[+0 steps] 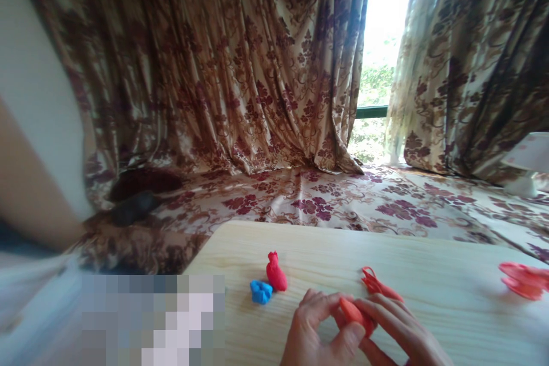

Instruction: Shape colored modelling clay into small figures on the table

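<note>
My left hand (319,329) pinches a small orange-red lump of modelling clay (351,311) between thumb and fingers. On the lump's other side, the fingers of my right hand (401,326) press against it, so both hands hold it just over the table. Behind my right hand lies an orange-red clay piece (381,287) with thin loops at one end, partly covered by the fingers. To the left of my hands a red clay piece (276,274), rounded below and narrow at the top, stands close to a small blue clay piece (261,292) with a crimped edge.
Everything rests on a light wood-grain table (317,243). A coral-red object (523,280) of thin folds sits at the right side. Beyond the table are a flower-patterned cloth surface (317,206), matching curtains (240,68) and a white lamp (527,154).
</note>
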A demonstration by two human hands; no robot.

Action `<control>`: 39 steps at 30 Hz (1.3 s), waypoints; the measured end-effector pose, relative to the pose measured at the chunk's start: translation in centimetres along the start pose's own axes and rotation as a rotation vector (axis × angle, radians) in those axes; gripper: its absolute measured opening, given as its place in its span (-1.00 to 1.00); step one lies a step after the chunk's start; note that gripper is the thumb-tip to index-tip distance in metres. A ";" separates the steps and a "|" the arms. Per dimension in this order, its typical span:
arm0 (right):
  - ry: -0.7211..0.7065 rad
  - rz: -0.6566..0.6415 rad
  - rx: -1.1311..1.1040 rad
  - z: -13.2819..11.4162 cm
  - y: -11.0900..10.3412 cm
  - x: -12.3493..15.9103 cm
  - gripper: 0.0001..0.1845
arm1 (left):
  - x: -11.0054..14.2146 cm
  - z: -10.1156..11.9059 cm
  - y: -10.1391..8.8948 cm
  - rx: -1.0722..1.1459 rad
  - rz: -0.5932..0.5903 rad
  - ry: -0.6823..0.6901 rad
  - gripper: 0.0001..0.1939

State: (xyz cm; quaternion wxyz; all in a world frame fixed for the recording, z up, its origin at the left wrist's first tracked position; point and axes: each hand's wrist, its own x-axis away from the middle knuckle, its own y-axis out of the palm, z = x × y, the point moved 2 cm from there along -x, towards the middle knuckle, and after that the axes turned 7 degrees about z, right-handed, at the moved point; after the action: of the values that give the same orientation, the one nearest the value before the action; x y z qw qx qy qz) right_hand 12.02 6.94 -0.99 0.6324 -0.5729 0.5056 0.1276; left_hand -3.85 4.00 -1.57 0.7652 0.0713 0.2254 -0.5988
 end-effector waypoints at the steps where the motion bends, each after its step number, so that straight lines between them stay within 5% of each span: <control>1: -0.001 -0.001 -0.009 0.0 0.0 -0.1 -0.64 | -0.1 0.2 -0.1 -0.019 -0.012 0.012 -0.73; 6: 0.045 -0.072 -0.065 -0.8 -0.1 -0.6 -0.67 | -0.5 1.5 -0.7 -0.094 -0.108 -0.042 -0.82; 12: 0.246 -0.200 -0.140 -1.5 -0.4 -0.9 -0.99 | -0.5 2.1 -0.7 0.015 -0.149 -0.163 -0.86; 17: 0.239 -0.088 -0.173 -1.6 -1.6 -1.2 -0.79 | -0.9 1.1 -0.8 0.543 -0.066 -0.607 -0.81; 20: 0.226 -0.058 -0.229 -2.1 -2.4 -1.7 -0.91 | -0.8 0.4 -0.8 0.808 0.042 -0.879 -0.86; 23: 0.201 -0.141 -0.340 -3.3 -2.5 -2.2 -0.88 | -0.4 0.0 -0.5 0.892 0.024 -0.969 -0.87; 28: 0.187 -0.228 -0.417 -4.3 -1.8 -2.0 -0.78 | -0.4 0.6 -0.3 0.788 -0.122 -0.750 -0.85; 34: 0.355 -0.272 -0.236 -1.4 -1.1 -0.9 -0.83 | -1.0 0.7 -1.2 -0.081 -0.055 -0.151 -0.87; 39: 0.430 -0.327 -0.162 -0.1 -0.8 -0.5 -0.81 | -0.3 -0.3 -0.4 -0.327 -0.260 0.015 -0.86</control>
State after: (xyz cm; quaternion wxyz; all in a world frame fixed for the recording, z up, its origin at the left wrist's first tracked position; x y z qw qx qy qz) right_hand 12.33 6.80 -0.04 0.4748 -0.7094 0.5173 -0.0606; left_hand -4.34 4.30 -1.63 0.6812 -0.0789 0.3327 -0.6473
